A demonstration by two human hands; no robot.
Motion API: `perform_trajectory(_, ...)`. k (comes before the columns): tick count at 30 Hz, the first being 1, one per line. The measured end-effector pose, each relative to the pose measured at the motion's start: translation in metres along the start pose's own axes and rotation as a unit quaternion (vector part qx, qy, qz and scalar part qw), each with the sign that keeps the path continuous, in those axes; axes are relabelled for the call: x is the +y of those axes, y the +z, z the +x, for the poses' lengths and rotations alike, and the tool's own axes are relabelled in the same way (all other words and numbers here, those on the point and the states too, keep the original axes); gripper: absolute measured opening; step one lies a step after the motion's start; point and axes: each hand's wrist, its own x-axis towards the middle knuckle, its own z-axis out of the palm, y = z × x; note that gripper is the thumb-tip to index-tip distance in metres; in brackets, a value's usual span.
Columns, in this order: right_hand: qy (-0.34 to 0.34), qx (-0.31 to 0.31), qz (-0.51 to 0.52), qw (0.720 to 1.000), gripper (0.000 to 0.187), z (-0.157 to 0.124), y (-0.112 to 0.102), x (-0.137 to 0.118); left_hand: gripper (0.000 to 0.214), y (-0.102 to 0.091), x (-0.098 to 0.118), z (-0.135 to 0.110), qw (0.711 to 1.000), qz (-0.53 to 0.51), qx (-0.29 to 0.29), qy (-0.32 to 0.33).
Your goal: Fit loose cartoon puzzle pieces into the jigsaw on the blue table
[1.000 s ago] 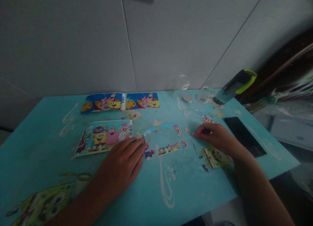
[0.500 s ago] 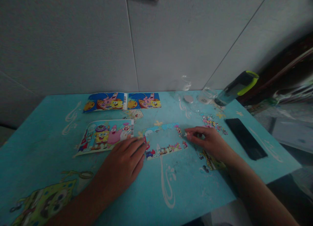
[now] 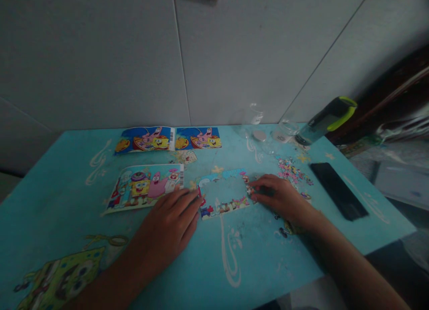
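A jigsaw puzzle border lies on the table as a rectangular ring, with bare blue tabletop inside it. My left hand rests flat at its left edge, fingers stretched out and touching the pieces there. At the right edge, my right hand pinches a small puzzle piece between thumb and fingers, in the side of the ring. The fingers partly cover that piece. Just left of the border is a picture card with cartoon figures. Beyond my right hand lies a pile of loose puzzle pieces.
Two blue picture cards lie by the wall. Clear plastic containers and a round pale disc are at the back right, beside a bottle with a green-edged lid. A black phone-like slab lies on the right.
My right hand has moved slightly left, bringing the puzzle piece from just outside the border to its right edge. My left hand has stayed in place.
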Motion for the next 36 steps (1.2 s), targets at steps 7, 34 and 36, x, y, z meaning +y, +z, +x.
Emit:
perform_trajectory(7,-0.002,0.003,-0.011,1.000,0.015,-0.001,-0.004,-0.004,0.037,0.002,-0.001,-0.002,1.000,0.006,-0.006,-0.006)
perform_trajectory(34,-0.033,0.011,-0.096,0.995,0.014,-0.001,-0.003,-0.015,0.035,0.000,0.000,0.000,1.000,0.011,-0.004,-0.003)
perform_trajectory(36,-0.035,0.015,-0.119,0.992,0.014,-0.002,-0.001,-0.018,0.036,0.000,0.000,0.000,1.000,0.010,-0.007,-0.005)
